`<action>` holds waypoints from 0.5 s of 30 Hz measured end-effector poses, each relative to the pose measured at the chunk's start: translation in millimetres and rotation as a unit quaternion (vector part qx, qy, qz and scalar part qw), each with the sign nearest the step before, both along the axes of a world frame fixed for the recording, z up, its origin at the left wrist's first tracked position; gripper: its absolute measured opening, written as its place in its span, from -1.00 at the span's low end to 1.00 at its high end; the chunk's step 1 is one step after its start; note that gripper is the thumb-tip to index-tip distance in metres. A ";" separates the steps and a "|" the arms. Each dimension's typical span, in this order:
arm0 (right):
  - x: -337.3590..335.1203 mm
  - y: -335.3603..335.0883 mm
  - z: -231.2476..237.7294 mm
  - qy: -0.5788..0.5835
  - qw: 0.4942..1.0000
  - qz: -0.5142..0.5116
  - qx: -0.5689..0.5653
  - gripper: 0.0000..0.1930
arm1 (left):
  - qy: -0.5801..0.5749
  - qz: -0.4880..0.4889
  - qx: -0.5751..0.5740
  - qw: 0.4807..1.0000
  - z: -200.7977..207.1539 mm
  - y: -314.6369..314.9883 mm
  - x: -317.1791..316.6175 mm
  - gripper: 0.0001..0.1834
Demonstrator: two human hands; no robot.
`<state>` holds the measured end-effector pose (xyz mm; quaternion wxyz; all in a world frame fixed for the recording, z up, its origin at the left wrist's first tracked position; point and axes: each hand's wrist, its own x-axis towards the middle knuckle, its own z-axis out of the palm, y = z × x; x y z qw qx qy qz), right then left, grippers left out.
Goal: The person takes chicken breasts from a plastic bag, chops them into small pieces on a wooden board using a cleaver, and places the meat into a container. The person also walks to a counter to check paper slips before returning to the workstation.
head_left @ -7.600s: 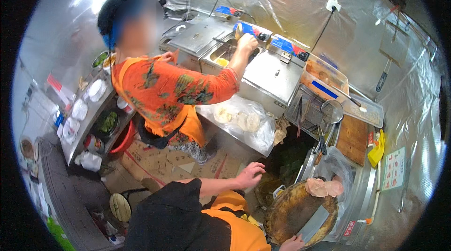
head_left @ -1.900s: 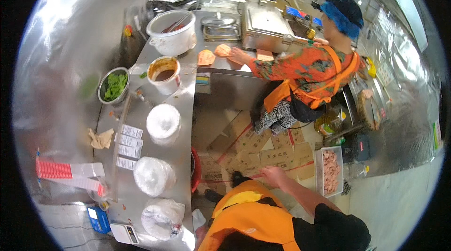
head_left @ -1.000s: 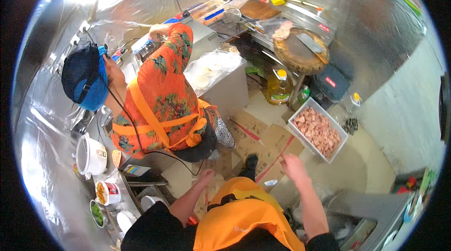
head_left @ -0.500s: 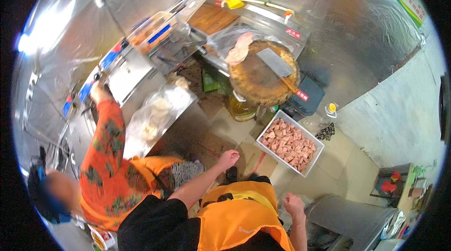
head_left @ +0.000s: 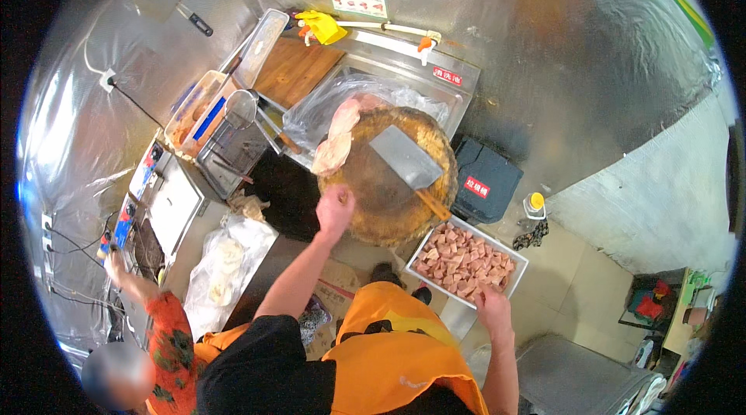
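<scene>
My left hand (head_left: pixel 336 211) is over the near left edge of a round wooden chopping block (head_left: pixel 388 201), fingers curled in and nothing seen in them. On the block lies a cleaver (head_left: pixel 404 155) with a wide grey blade and a wooden handle (head_left: pixel 433 205) toward the near right. Pale pink slabs of raw meat (head_left: pixel 336 143) rest along the block's left side. My right hand (head_left: pixel 493 309) is loosely closed, by the near right edge of a white tray (head_left: pixel 420 246) full of pink meat cubes (head_left: pixel 464 261). It shows nothing in its fingers.
Behind the block is a metal sink (head_left: pixel 458 92) with plastic film (head_left: pixel 373 92). A dark bin (head_left: pixel 488 174) and a capped bottle (head_left: pixel 535 205) stand to the right. On the left, a co-worker in an orange patterned sleeve (head_left: pixel 169 341) reaches over a counter with plastic-wrapped pale food (head_left: pixel 225 263).
I have moved nearer the chopping block. My left hand has gone forward to its edge, and my right hand has come up beside the tray. The co-worker now shows farther left and lower.
</scene>
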<state>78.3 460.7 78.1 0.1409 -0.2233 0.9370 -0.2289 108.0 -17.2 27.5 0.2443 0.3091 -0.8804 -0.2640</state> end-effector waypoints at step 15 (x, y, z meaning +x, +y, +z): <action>-65.6 -122.2 -5.7 -0.086 0.991 -0.088 0.054 -0.72 | -0.165 -0.542 -0.215 0.796 -51.3 -216.1 -437.9 -0.45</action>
